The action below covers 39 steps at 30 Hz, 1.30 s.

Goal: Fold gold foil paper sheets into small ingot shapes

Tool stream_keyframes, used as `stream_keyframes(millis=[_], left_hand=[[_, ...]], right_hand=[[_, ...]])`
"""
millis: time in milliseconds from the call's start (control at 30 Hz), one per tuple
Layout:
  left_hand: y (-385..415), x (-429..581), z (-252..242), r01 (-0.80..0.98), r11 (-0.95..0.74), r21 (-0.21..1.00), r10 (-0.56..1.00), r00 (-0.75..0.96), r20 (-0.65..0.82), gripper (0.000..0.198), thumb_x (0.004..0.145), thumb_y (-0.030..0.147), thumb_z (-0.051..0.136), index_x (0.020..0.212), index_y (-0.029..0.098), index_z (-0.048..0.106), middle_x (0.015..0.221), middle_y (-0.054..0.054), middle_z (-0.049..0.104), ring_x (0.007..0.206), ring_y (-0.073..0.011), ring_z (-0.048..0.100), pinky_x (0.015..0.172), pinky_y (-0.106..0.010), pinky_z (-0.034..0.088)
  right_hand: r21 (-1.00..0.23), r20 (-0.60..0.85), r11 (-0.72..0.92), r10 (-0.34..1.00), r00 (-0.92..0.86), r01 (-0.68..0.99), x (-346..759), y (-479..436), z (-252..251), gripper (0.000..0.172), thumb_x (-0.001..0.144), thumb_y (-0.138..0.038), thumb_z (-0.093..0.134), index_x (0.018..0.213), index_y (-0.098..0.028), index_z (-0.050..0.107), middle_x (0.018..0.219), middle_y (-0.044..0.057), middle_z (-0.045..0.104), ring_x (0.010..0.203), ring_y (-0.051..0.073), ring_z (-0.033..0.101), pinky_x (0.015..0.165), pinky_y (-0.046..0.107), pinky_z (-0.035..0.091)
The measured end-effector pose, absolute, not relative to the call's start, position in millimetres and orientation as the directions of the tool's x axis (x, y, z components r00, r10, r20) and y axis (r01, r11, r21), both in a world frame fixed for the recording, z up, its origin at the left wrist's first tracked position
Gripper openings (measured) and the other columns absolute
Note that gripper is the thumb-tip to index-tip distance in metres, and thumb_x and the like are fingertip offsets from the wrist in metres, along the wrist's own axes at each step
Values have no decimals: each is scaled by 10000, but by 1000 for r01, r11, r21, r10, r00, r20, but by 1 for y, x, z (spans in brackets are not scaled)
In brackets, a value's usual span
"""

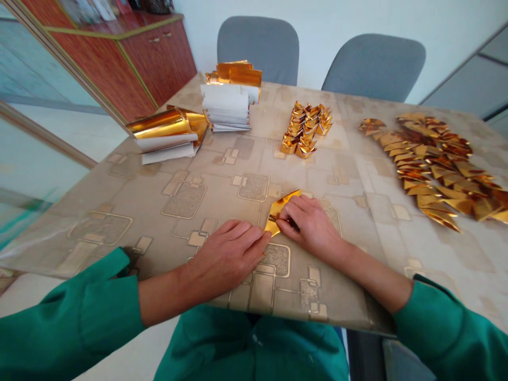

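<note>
A small folded piece of gold foil paper lies on the table near its front edge, between my hands. My right hand is closed on its right side, with curled fingers and thumb pressing along a fold. My left hand rests at the paper's near left corner, fingers together and bent, the fingertips pinching that corner against the tabletop. Part of the paper is hidden beneath the fingers of both hands.
Stacks of gold foil sheets with white backs and a curled gold stack sit at the back left. Folded gold pieces stand in rows at the back middle. A larger pile of folded gold pieces spreads rightward. Two grey chairs face me.
</note>
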<state>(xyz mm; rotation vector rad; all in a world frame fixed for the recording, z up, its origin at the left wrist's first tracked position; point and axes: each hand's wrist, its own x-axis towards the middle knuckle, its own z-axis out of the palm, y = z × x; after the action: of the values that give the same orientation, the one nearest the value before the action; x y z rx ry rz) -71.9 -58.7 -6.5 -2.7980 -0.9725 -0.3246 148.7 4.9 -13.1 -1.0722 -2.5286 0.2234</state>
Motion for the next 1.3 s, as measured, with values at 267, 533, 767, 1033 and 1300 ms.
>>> stream_keyframes(millis=[267,533,767,1033,1300], left_hand=[[-55,-69,-5,561,-826,-50,528,802,280,305,953,158,459,1197,55,609,1291,-156,613,1108,-258,556,959,-416,446],[-48,-66,-2,523,-852,2,507,825,249,345,957,232,455,1191,44,625,1272,-170,638,1153,-286,567,1061,-467,410],[-43,-65,-4,535,-844,32,531,825,195,331,950,236,467,1214,84,598,1228,-138,637,1127,-257,562,1075,-447,398],[-47,-66,-7,586,-809,56,584,788,194,336,991,272,426,1257,136,578,1254,-87,645,1152,-237,570,1086,-468,362],[-52,-84,-7,553,-831,58,550,805,221,383,1000,314,430,1331,147,524,1381,-87,589,1283,-228,505,1165,-464,215]], right_hand=[[-222,276,710,703,-655,668,147,4,-13,195,948,-280,536,784,-181,567,838,57,617,794,203,518,701,324,295],[-113,364,776,613,-701,620,157,-6,-2,210,995,-278,481,941,-170,653,880,67,672,854,216,522,760,342,342],[5,329,832,523,-786,555,167,-25,-2,213,1005,-249,468,1018,-200,674,964,37,714,920,196,547,964,376,331],[-21,350,803,564,-748,595,178,-27,-7,217,1001,-269,487,1123,-216,658,1050,5,725,1005,184,576,1087,412,241],[-49,329,799,580,-745,600,189,-28,-3,233,995,-257,481,1150,-207,649,1106,24,716,1020,196,578,1102,431,243]])
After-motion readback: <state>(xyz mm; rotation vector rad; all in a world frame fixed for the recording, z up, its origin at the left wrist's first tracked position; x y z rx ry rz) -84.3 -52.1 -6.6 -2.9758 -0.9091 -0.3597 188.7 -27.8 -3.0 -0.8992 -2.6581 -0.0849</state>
